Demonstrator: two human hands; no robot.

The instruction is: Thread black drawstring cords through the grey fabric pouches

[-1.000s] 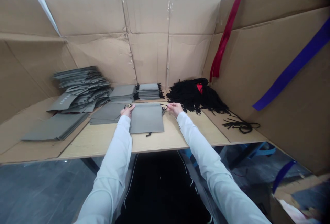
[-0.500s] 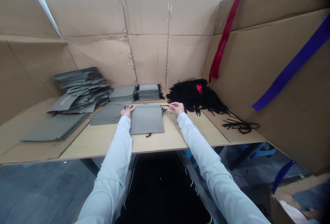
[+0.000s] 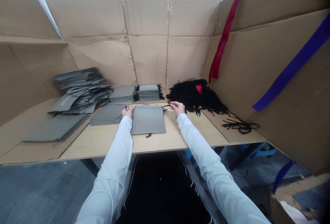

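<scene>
A grey drawstring pouch [image 3: 148,120] lies flat on the table in front of me. My left hand [image 3: 128,111] is closed on its upper left corner, and a small dark end, perhaps cord, shows by the fingers. To the right of the pouch, my right hand [image 3: 177,108] pinches a black cord [image 3: 166,106] that runs out from the pouch's upper right corner. A short black cord end [image 3: 149,135] pokes out beneath the pouch's near edge.
A tall heap of grey pouches [image 3: 85,86] and a flat stack [image 3: 55,127] lie at left. Behind my hands stand a corded pouch stack [image 3: 149,92] and a black cord pile [image 3: 198,97]. Cardboard walls [image 3: 146,52] enclose the table; red [image 3: 227,31] and purple ribbons [image 3: 291,66] hang right.
The pouch and my left hand have shifted slightly to the right. My right hand stays almost in place, still pinching the cord.
</scene>
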